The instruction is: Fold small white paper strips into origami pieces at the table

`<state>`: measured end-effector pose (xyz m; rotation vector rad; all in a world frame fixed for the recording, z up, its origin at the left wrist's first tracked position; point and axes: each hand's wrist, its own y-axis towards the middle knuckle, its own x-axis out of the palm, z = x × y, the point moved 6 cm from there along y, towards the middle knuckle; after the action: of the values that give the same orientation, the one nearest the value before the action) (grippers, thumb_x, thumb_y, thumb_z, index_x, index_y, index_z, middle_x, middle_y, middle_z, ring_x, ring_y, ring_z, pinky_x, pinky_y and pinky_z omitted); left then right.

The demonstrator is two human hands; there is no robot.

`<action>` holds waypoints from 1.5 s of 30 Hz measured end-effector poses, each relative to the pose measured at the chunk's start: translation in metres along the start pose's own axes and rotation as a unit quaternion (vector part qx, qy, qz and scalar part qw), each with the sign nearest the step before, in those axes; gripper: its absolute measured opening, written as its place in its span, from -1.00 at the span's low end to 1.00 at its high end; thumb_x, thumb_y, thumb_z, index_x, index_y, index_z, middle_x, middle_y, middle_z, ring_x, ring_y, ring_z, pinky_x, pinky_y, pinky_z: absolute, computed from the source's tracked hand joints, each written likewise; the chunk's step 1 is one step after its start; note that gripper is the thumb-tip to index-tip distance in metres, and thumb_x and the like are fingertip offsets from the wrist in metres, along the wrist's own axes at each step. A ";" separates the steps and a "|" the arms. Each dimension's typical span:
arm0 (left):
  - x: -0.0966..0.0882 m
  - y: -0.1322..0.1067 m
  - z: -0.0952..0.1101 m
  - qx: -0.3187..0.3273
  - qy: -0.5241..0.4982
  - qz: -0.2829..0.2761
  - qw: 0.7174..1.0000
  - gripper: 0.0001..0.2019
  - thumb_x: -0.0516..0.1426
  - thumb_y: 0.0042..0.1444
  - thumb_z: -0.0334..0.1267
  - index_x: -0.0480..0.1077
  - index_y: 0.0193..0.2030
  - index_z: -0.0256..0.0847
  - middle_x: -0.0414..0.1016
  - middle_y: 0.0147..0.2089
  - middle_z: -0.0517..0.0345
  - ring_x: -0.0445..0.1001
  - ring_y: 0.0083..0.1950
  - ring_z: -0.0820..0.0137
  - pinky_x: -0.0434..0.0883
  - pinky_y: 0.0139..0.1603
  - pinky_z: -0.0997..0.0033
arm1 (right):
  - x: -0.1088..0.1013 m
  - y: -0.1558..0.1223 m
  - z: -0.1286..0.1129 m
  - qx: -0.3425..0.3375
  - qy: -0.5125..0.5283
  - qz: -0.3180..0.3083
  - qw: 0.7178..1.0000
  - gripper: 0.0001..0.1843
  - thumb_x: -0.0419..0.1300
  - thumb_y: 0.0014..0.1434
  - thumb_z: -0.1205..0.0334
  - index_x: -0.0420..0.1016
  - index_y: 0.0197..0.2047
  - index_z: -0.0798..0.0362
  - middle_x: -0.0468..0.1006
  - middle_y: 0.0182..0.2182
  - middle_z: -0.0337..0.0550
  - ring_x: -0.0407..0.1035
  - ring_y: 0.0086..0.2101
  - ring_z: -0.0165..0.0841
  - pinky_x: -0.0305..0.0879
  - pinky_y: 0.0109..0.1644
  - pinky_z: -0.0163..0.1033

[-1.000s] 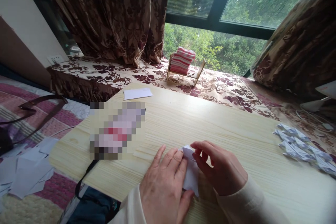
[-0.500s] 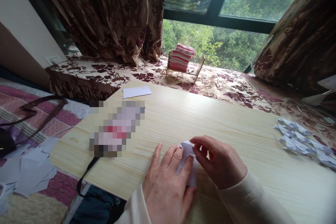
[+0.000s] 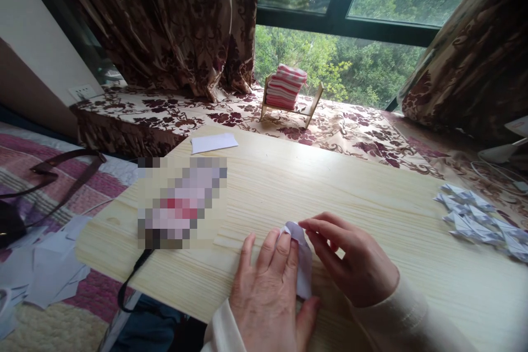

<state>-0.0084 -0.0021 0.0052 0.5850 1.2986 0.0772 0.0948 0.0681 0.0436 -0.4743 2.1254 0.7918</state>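
Observation:
A small folded piece of white paper (image 3: pixel 304 269) lies on the wooden table under my hands. My left hand (image 3: pixel 270 280) rests flat across it, fingers stretched out and pressing its left part down; much of the paper is hidden beneath them. The left thumb lies by the paper's near end. At the far end, a lifted flap of the paper curves up beside my left fingertips. My right hand (image 3: pixel 350 256) comes in from the right, thumb and index finger close together in a pinch at the upper right edge of that flap.
A flat white paper strip (image 3: pixel 214 143) lies at the table's (image 3: pixel 371 192) far left, behind a blurred-out object (image 3: pixel 183 203) with a black cord. Several folded paper pieces (image 3: pixel 474 214) cluster at the right edge. Loose papers (image 3: pixel 49 264) lie on the bed; a small rack (image 3: pixel 309 107) holds striped cloth.
My left fingers have slid onto the fold and lie closer together, the index finger nearer the others. The far flap now curves more. My right hand stays near the paper's edge.

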 end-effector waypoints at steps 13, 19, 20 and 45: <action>-0.013 0.007 -0.002 0.023 0.012 -0.045 0.999 -0.45 -0.11 0.22 0.08 0.30 0.14 -0.29 0.37 0.19 0.01 0.23 0.20 0.15 -0.07 0.21 0.03 | -0.003 0.006 -0.011 -0.025 -0.088 0.033 0.995 -0.64 0.01 0.23 0.33 0.34 0.09 0.14 0.51 -0.27 0.00 0.40 -0.29 -0.26 0.40 -0.27 -0.19; -0.010 0.007 -0.003 0.029 0.017 -0.055 0.998 -0.45 -0.12 0.22 0.09 0.32 0.13 -0.27 0.35 0.20 0.01 0.22 0.21 0.16 -0.05 0.19 0.05 | 0.006 0.007 -0.012 -0.055 -0.105 0.002 0.993 -0.74 0.00 0.24 0.34 0.50 -0.13 0.04 0.49 -0.35 -0.08 0.37 -0.38 -0.34 0.35 -0.35 -0.28; -0.010 0.007 -0.003 0.026 0.018 -0.056 0.998 -0.45 -0.12 0.21 0.10 0.31 0.13 -0.26 0.35 0.21 0.02 0.21 0.21 0.16 -0.05 0.19 0.05 | 0.006 0.006 -0.012 -0.058 -0.102 0.006 0.993 -0.73 -0.01 0.24 0.36 0.51 -0.15 0.04 0.48 -0.37 -0.08 0.36 -0.39 -0.35 0.34 -0.36 -0.29; -0.011 0.006 -0.006 -0.033 -0.039 -0.074 0.996 -0.43 -0.03 0.16 0.11 0.26 0.19 -0.21 0.32 0.21 -0.01 0.21 0.22 0.15 0.01 0.23 0.07 | 0.013 0.004 -0.011 -0.026 -0.035 -0.031 0.999 -0.74 -0.01 0.21 0.39 0.49 -0.19 0.05 0.40 -0.37 -0.07 0.27 -0.38 -0.33 0.27 -0.35 -0.24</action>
<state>-0.0151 0.0012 0.0166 0.4293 1.2555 -0.0240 0.0786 0.0623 0.0400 -0.5314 2.0199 0.8189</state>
